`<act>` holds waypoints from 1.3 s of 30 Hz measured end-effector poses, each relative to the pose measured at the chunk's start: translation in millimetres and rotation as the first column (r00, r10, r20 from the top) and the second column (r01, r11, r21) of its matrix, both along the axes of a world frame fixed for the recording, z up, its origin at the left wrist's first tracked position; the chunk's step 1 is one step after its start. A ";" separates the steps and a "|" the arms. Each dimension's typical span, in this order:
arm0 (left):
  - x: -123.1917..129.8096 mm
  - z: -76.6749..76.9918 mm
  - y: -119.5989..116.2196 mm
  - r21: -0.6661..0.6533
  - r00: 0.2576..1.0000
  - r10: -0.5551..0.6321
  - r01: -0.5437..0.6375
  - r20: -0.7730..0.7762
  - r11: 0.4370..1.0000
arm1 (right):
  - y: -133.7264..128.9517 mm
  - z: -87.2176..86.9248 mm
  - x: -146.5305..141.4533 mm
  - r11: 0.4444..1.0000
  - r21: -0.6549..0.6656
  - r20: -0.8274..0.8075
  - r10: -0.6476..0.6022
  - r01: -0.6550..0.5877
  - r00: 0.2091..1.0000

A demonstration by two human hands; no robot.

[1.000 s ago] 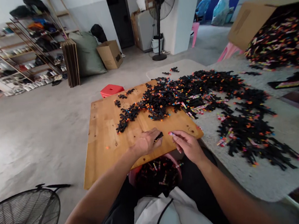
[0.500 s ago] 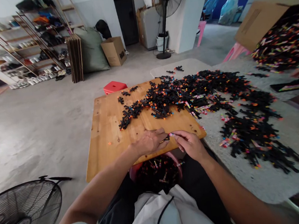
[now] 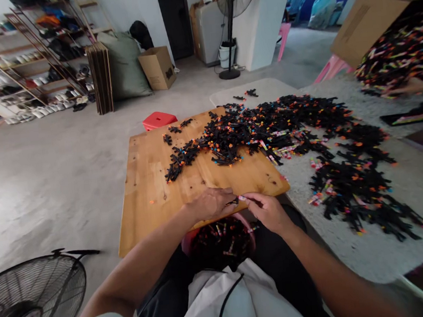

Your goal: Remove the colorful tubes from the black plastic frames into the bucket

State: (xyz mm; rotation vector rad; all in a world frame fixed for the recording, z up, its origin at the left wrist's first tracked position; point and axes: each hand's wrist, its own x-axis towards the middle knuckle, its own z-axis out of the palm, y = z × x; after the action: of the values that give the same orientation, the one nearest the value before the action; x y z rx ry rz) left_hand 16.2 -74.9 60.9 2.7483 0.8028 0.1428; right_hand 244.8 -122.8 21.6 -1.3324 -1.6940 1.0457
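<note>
Over the near edge of the wooden board [image 3: 146,185], my left hand [image 3: 211,202] is closed on a small black plastic toy gun [image 3: 233,202], mostly hidden by the fingers. My right hand [image 3: 269,213] pinches a short pink-and-white printed tube [image 3: 242,198], whose end meets or nearly meets the black piece; I cannot tell whether they are joined. Farther back on the board lies a heap of black toy guns [image 3: 227,134] with orange and blue tips. Below the board's edge, between my knees, a pink tub [image 3: 250,230] holds many black pieces and coloured tubes.
A grey table [image 3: 342,255] adjoins on the right, bearing more black pieces [image 3: 362,193]. A tipped cardboard box [image 3: 367,23] spills pieces at the far right, where another person's hand [image 3: 415,86] reaches in. A floor fan [image 3: 27,309] stands left, a red stool [image 3: 159,119] behind the board.
The view has shifted slightly. My hands keep almost the same pose, with the tube still between them. At the far right, the other person's hand has moved up to the spilled pieces.
</note>
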 end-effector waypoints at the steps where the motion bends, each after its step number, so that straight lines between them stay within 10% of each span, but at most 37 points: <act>1: 0.0 -1.8 0.4 -0.017 1.000 -0.007 0.007 0.012 1.000 | -1.3 -1.3 0.1 1.000 0.031 0.003 0.005 -0.005 1.000; 5: 0.3 -8.0 1.2 -0.078 0.997 -0.035 0.040 0.067 0.996 | -2.7 -6.7 4.4 0.994 0.094 -0.050 0.053 -0.049 0.997; 12: 4.7 -0.5 -0.8 -0.102 0.995 -0.083 0.089 0.061 0.991 | -5.7 -13.8 12.8 0.973 -0.217 -0.200 0.030 -0.074 0.979; 20: 2.1 -6.6 3.8 -0.124 0.991 -0.133 0.133 0.007 0.983 | -13.0 -6.0 9.9 0.983 0.151 -0.015 0.109 -0.106 0.994; 31: 2.1 -12.3 -2.5 -0.105 0.999 -0.051 0.052 0.014 0.993 | -18.1 -23.0 6.1 0.952 -0.294 -0.301 -0.006 -0.086 0.954; 39: -11.3 -17.7 14.4 -0.453 1.000 0.001 0.012 0.028 0.891 | -31.4 -30.4 5.6 0.913 -0.209 -0.006 0.357 -0.350 0.934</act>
State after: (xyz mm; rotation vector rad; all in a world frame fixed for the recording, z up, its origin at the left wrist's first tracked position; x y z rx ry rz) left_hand 4.8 -60.5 43.2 2.3002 0.7136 -0.0108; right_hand 250.4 -154.2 -8.7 -1.1953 -1.9404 1.4489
